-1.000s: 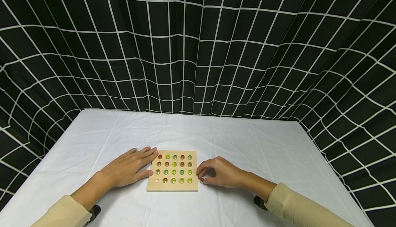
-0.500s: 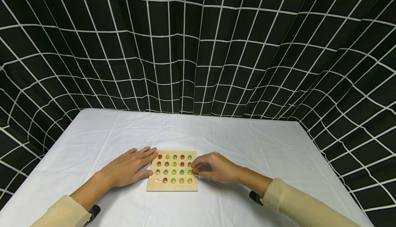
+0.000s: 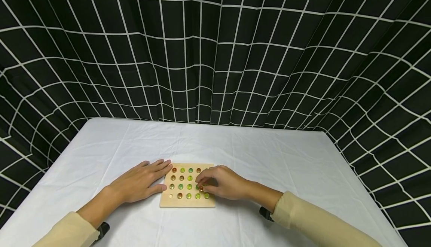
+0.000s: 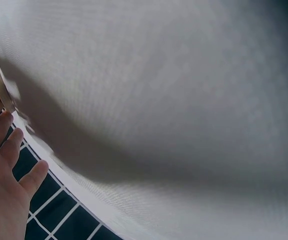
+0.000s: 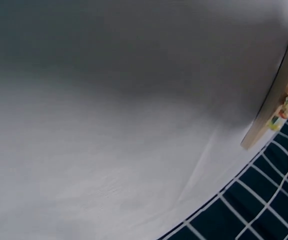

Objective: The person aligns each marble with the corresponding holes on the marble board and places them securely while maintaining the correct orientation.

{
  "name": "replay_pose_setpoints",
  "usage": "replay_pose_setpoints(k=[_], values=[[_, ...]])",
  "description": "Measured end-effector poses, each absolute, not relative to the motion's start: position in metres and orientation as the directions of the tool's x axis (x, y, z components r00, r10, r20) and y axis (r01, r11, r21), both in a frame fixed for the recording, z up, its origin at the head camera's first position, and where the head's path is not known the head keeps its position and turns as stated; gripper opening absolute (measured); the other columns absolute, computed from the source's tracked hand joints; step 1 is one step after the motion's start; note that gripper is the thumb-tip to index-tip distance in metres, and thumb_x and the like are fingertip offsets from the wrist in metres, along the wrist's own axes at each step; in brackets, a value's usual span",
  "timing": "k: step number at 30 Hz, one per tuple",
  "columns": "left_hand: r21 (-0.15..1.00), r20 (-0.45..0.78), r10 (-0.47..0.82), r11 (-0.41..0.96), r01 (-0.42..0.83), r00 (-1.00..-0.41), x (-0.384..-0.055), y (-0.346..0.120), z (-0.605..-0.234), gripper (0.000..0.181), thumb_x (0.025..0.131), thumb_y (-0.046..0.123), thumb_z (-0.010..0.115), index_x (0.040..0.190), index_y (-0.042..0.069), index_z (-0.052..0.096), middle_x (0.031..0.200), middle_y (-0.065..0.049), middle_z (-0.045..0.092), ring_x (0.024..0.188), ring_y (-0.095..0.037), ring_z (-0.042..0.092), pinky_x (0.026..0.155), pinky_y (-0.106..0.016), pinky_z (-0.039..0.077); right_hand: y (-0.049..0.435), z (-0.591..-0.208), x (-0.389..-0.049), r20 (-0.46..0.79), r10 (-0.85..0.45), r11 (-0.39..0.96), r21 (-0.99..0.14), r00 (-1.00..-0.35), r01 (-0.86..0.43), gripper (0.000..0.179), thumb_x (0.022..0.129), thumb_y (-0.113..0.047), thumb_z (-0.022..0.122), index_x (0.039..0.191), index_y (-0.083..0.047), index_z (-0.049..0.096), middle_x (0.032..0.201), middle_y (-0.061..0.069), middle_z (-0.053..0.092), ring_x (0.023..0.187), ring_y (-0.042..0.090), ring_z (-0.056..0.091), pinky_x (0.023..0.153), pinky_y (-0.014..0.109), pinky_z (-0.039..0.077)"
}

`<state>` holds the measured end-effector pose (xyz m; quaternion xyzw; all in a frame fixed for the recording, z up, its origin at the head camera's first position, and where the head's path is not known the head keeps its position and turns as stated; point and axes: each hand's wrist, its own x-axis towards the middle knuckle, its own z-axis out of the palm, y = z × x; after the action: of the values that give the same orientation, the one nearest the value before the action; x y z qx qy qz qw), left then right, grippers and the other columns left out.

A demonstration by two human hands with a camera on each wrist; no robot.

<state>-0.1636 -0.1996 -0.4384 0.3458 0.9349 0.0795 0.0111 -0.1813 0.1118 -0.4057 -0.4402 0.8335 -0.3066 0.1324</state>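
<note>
A square wooden board (image 3: 186, 204) lies on the table, bearing rows of glass marbles in green, yellow-green, amber and red-brown. The hole at its near left corner (image 3: 171, 196) holds no marble. My left hand (image 3: 143, 181) rests flat with straight fingers, fingertips and thumb at the board's left edge. My right hand (image 3: 223, 182) is over the right part of the board, pinching a red-brown marble (image 3: 201, 188) between thumb and fingers. It covers some marbles in the right columns. In the right wrist view the board (image 5: 271, 102) shows edge-on, with only part of the hand beside it.
A white cloth (image 3: 269, 153) with faint creases covers the table. Behind it and at both sides hangs a black curtain (image 3: 229, 63) with a white grid. Each wrist wears a dark band, the right one (image 3: 266, 213) just ahead of the sleeve.
My right hand has lifted the red-brown marble from the cloth beside the board's right edge and carried it left over the board. The left hand has stayed in place.
</note>
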Motion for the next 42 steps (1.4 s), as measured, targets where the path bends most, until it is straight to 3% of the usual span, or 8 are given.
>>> replay_pose_setpoints(k=[20, 42], values=[[0.161, 0.035, 0.653, 0.743, 0.649, -0.756, -0.164, -0.2, -0.437, 0.068, 0.103, 0.055, 0.042, 0.152, 0.009, 0.041, 0.157, -0.006, 0.038, 0.143, -0.031, 0.037, 0.11, -0.061, 0.034, 0.071, -0.41, -0.182, 0.087, -0.858, 0.344, -0.635, -0.507, -0.692, 0.023, 0.093, -0.007, 0.071, 0.116, -0.006, 0.07, 0.106, -0.003, 0.073, 0.095, -0.005, 0.063, 0.086, 0.017, 0.052], [0.154, 0.038, 0.656, 0.741, 0.653, -0.754, -0.163, -0.201, -0.438, 0.069, 0.103, 0.057, 0.038, 0.153, 0.009, 0.041, 0.158, -0.005, 0.038, 0.144, -0.029, 0.036, 0.11, -0.06, 0.034, 0.04, -0.411, -0.177, 0.116, -0.876, 0.362, -0.482, -0.467, -0.798, 0.026, 0.092, -0.011, 0.072, 0.118, -0.014, 0.07, 0.103, -0.012, 0.072, 0.096, -0.005, 0.062, 0.094, 0.015, 0.044]])
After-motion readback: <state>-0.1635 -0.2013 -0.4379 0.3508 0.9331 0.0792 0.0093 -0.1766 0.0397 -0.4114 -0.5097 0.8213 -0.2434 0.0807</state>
